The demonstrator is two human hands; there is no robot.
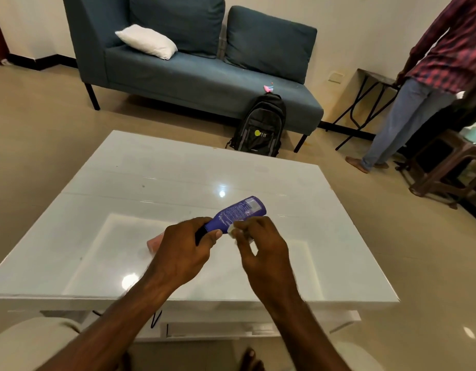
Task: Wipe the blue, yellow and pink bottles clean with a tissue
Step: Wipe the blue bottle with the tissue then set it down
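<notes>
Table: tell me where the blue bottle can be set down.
The white table is bare along its far half toward the backpack, and on its right side. It is crowded only near the pink bottle, under the left hand.

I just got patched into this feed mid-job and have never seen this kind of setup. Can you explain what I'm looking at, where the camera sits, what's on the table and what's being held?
There is no machine here. One wide-angle camera is worn on a person's head, looking forward and down, so the two bare arms reaching in from the bottom are the wearer's own. The left hand has a grip on the cap end of a blue bottle, holding it tilted above the glossy white table. The right hand pinches a small white tissue against the bottle's side. Part of a pink bottle lies on the table, mostly hidden behind the left hand. I cannot see a yellow bottle. Beyond the table are a blue sofa, a black backpack and another person standing.
</notes>
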